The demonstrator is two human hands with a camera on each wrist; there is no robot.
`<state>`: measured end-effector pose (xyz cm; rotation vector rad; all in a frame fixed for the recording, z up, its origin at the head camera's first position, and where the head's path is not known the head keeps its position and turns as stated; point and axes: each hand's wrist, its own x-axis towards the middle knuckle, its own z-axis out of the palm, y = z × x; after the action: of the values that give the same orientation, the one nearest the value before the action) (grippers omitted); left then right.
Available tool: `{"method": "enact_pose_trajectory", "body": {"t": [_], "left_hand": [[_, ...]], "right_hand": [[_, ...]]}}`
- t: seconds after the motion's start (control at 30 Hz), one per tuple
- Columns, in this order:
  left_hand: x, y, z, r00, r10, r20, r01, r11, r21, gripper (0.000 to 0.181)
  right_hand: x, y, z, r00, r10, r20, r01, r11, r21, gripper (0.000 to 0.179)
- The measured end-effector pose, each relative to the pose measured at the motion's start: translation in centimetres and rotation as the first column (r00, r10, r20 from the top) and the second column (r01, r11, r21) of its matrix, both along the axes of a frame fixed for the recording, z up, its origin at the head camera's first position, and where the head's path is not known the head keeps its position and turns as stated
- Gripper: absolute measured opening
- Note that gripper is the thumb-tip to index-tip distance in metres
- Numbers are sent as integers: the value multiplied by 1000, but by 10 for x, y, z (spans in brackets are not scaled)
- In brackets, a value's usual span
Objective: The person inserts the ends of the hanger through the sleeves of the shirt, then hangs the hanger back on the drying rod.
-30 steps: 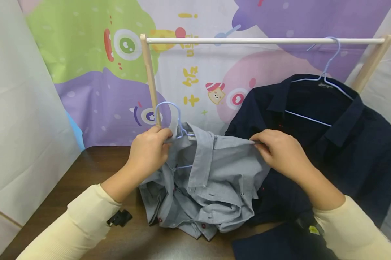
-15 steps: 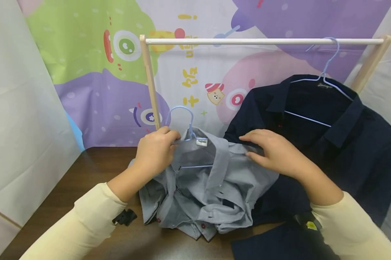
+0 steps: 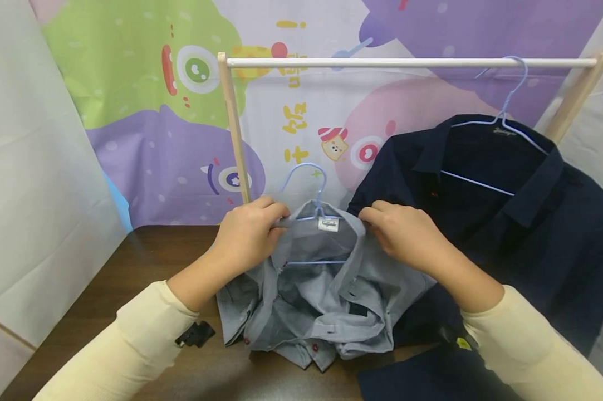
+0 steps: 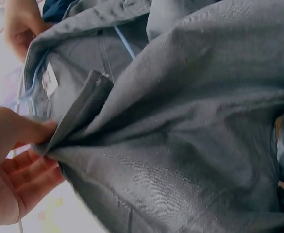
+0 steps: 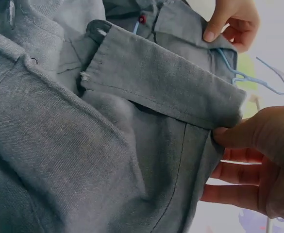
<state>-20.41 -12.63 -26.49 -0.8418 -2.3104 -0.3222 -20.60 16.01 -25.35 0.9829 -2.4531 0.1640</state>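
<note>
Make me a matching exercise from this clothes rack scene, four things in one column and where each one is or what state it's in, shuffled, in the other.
Things:
1. grey shirt
2. navy shirt
3. left hand
4. right hand

Places or states:
A. hangs from the rack rail on a hanger
B. grips the grey collar's right side
C. bunched on the table, light blue hanger inside its collar
D. grips the grey collar's left side

Pairs: 1-C, 2-A, 3-D, 4-B
</note>
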Motion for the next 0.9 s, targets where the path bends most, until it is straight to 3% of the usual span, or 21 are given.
{"method": "enact_pose_trajectory", "body": {"t": [0.17, 0.3, 0.47, 0.7, 0.9], "left_hand": [[-1, -7, 5, 998, -31, 58, 33, 999, -29, 25], [-1, -10, 10, 990, 40, 135, -25, 993, -112, 22], [-1, -9, 10, 970, 130, 203, -72, 960, -272, 12], [-3, -10, 3, 973, 136, 189, -79, 956, -282, 10], [-5, -10, -1, 982, 101, 159, -59, 967, -250, 13]], "right_hand": [[1, 3, -1, 999, -38, -21, 38, 999, 20, 24], [2, 4, -1, 998, -45, -34, 45, 999, 14, 25], [3, 4, -3, 999, -33, -12, 34, 999, 30, 23], [4, 13, -5, 991, -108, 77, 106, 994, 39, 31], [4, 22, -13, 994, -87, 64, 87, 996, 0, 24]]}}
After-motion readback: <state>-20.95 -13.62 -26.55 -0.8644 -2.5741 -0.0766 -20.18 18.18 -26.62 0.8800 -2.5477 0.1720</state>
